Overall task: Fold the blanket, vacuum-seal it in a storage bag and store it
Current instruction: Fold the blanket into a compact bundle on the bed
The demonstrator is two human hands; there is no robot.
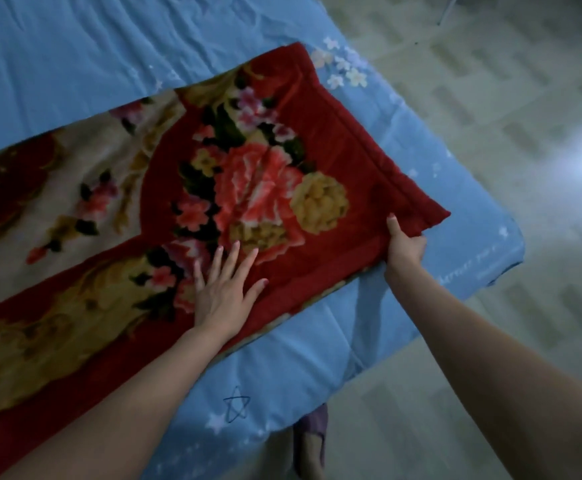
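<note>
I see one red flower blanket (213, 188) on one blue bed sheet (75, 57). My two hands touch it: my left hand (225, 292) and my right hand (404, 247). One purple slipper (312, 434) sits below the bed sheet.

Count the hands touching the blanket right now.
2. The left hand lies flat with spread fingers on the blanket near its front edge. The right hand grips the blanket's near right corner, thumb on top, fingers tucked beneath and hidden.
</note>
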